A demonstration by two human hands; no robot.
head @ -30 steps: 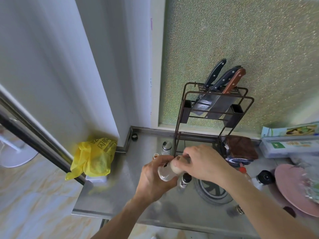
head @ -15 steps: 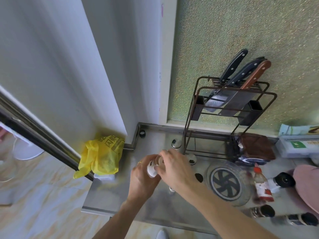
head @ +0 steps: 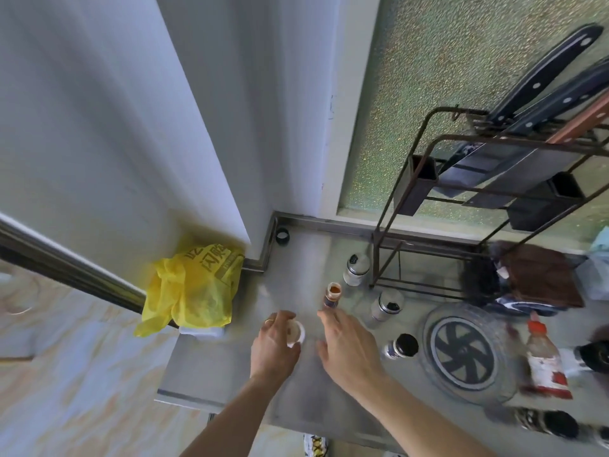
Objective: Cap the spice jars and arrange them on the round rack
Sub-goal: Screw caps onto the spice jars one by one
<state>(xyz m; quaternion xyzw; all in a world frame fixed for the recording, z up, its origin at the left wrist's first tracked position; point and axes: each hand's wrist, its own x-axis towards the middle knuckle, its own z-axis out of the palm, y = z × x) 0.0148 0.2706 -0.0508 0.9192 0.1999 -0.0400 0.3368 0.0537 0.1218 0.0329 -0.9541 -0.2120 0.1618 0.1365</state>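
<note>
The left hand (head: 275, 344) curls around a small white jar (head: 295, 333), its open mouth facing up between thumb and fingers, low over the steel counter (head: 230, 364). The right hand (head: 349, 346) is empty, fingers loosely spread and stretched forward, its fingertips just short of an uncapped jar of orange spice (head: 333, 293) standing right beyond them. The step in hand looks like the capping stage: one jar is gripped and the other hand is going for the next item. The next move probably calls for finding the matching lid; a loose black cap (head: 282, 235) sits well beyond the left hand, in the counter's far corner, but whether it fits either jar cannot be told. Counted: two metal-lidded shakers (head: 356, 268) (head: 385, 306) stand beyond and to the right of the right hand, and one black-capped jar (head: 402, 346) lies just right of it. The round rack (head: 438, 377) sits further right and carries no jars yet. A red-capped sauce bottle (head: 543, 357) lies past it, and at least two more dark-capped jars lie near the right edge, too blurred to count surely. A yellow plastic bag (head: 191, 291) sits left of the left hand.
</note>
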